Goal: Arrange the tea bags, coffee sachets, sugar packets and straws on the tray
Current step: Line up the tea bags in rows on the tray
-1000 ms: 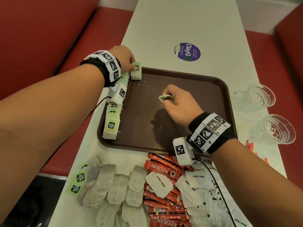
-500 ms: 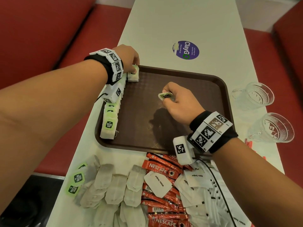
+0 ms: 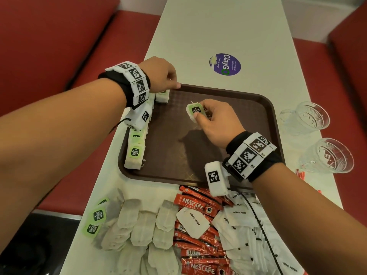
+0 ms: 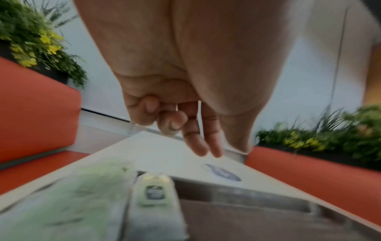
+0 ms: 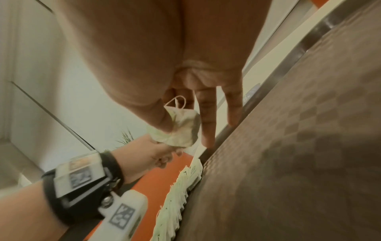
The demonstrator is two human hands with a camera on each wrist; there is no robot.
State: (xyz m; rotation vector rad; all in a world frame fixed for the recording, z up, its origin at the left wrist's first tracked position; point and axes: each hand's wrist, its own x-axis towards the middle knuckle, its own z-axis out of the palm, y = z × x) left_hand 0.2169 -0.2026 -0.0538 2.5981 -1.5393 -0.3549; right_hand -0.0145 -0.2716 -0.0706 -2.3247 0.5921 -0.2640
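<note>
Tea bags with green paper tags stand packed in a row [image 3: 137, 143] along the nine o'clock edge of the dark brown plastic tray [image 3: 234, 96], running from its seven o'clock corner up toward eleven o'clock, where one more white tea bag [image 3: 162, 96] sits just inside the rim. Over the middle of the tray, a single folded tea bag with a green tag [image 3: 194, 112] is pinched between the thumb and forefinger of the right hand [image 3: 216, 124]; the right wrist view shows its string looped above it and the other fingers pointing down toward the tray floor. The left hand [image 3: 160, 76] hovers at the tray's eleven o'clock corner, directly above the end tea bag, fingers loosely curled and grasping nothing, as the left wrist view shows. On the white bench [image 3: 198, 32] at six o'clock of the tray lies a heap of loose tea bags [image 3: 139, 225], with red coffee sachets [image 3: 194, 203] and white sugar packets [image 3: 238, 219] piled beside them. At three o'clock of the tray stand two clear patterned glass cups [image 3: 305, 118], and thin red straws [image 3: 299, 173] show past the right wrist. A round purple sticker [image 3: 225, 64] lies on the bench at twelve o'clock.
</note>
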